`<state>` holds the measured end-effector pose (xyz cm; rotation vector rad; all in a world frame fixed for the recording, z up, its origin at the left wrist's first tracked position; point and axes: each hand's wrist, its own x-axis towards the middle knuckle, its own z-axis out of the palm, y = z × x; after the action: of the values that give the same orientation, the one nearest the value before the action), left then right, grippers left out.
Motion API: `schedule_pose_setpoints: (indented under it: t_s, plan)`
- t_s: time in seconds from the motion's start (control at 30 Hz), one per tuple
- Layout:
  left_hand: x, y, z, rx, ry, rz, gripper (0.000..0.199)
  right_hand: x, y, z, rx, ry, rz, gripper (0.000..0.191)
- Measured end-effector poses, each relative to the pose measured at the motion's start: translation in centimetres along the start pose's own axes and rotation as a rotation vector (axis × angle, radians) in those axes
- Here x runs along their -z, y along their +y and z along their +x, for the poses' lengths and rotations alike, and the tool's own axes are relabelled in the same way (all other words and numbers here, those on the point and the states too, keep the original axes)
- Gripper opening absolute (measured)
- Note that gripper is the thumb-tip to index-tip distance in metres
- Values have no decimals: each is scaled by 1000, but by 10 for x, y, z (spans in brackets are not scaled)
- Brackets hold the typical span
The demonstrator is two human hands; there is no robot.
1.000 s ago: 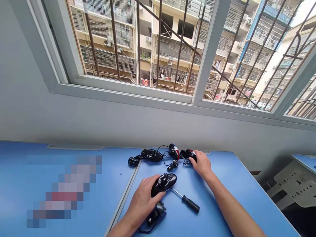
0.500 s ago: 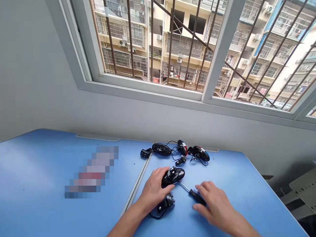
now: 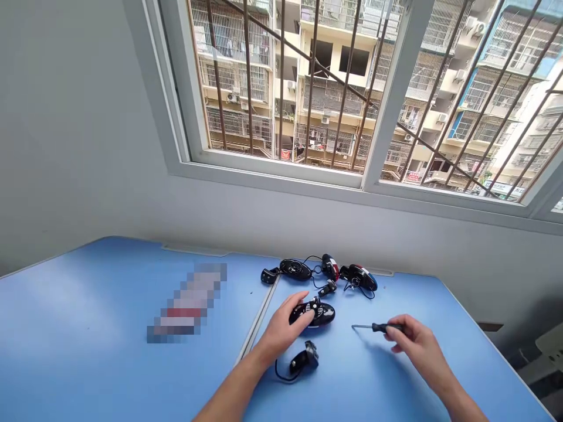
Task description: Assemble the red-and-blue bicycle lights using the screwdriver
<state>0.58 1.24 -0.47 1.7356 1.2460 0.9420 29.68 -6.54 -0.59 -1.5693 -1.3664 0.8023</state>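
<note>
Left hand: We see the left hand (image 3: 284, 331) lying on top of a shiny black computer mouse (image 3: 322, 315).
Left grip: The fingers curl over the mouse, but we cannot tell if the grip is squeezing it.
Right hand: We see the right hand (image 3: 417, 346) up above the counter (image 3: 88, 293), to the right of the mouse.
Right grip: It is closed on a small screwdriver (image 3: 387, 327) with a black handle. The thin metal end points left, toward the mouse, and does not touch it.
Mouse spot: The mouse sits on the blue counter, between the two hands, and the left hand covers part of it.
Close by: A black mouse piece (image 3: 304, 358) with a thin black wire (image 3: 281, 375) lies just below the mouse, near the left hand.
Back row: We see more black parts along the far edge of the counter. There is a black mouse shell (image 3: 295, 269), a small black part (image 3: 270, 275), a red and black part (image 3: 329, 267), a black mouse with red and blue (image 3: 360, 278), and a small black clip (image 3: 327, 288), with thin wires between them.
Counter: A thin grey line (image 3: 259, 328) runs across it, left of the left hand.
Blurred spot: A blurred patch (image 3: 187, 302) lies on the left side of the counter.
Behind: A grey wall (image 3: 79, 146) rises behind the counter, with a barred window (image 3: 281, 88) above it.
</note>
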Motion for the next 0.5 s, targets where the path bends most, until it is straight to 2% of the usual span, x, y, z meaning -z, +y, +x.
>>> schedule_pose_setpoints:
  t_s: [0.07, 0.13, 0.27, 0.37, 0.5]
  plan:
    - [3, 1, 0, 32, 18, 13, 57, 3, -11, 5, 18, 55, 91, 32]
    - [8, 2, -4, 59, 43, 147, 53, 0, -23, 9, 73, 114, 111, 35]
    - [20, 12, -20, 16, 50, 506, 26, -15, -42, 16, 180, 141, 98, 35]
    - [25, 23, -32, -12, -56, 582, 21, -32, -49, 24, 231, 126, 57, 31]
    - [28, 36, -38, -100, -191, 491, 32, -52, -47, 32, 276, 120, 51, 27]
